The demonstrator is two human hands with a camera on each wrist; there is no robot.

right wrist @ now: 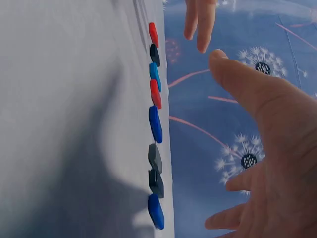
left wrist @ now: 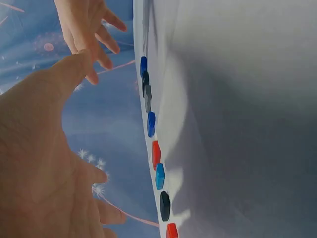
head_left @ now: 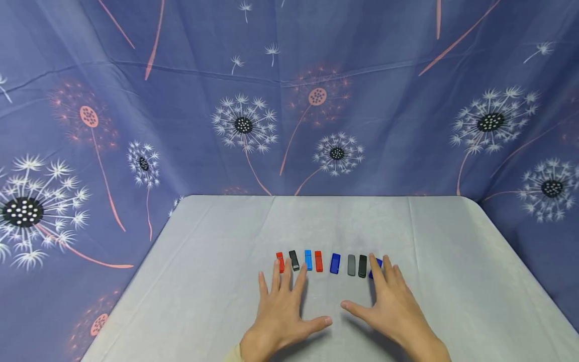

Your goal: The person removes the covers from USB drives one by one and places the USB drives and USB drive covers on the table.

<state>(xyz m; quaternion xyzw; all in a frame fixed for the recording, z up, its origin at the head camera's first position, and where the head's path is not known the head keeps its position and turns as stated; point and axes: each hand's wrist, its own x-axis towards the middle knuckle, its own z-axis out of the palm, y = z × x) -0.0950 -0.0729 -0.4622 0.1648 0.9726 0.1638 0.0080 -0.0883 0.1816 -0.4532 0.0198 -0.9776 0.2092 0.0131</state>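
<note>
Eight small oblong pieces, hard and plastic-looking, in one side-by-side row on the white cloth-covered table [head_left: 217,241]. Left to right: boxy red piece [head_left: 281,259], slim black piece with pale near end [head_left: 293,259], boxy light-blue piece [head_left: 308,260], second boxy red piece [head_left: 318,262], rounded dark-blue piece [head_left: 334,263], rounded mid-grey piece [head_left: 351,265], rounded black piece [head_left: 362,266], and rounded dark-blue end piece [right wrist: 156,211]. Light-blue and second red show a cross seam toward the far end. Spacing uneven: grey and rounded black just beside each other, wider gaps either side of the first dark-blue. First black sits slightly tilted.

Markings: pieces too small and soft in these views to say if they carry any print or logo.

Left hand [head_left: 279,311] and right hand [head_left: 394,306] well apart, palms down, fingers spread and straight, hovering over the near side of the row. Left fingertips overlap the leftmost red in the head view; right index partly covers the dark-blue end piece.

Backdrop: blue fabric [head_left: 384,100], white and coral dandelion print.
</note>
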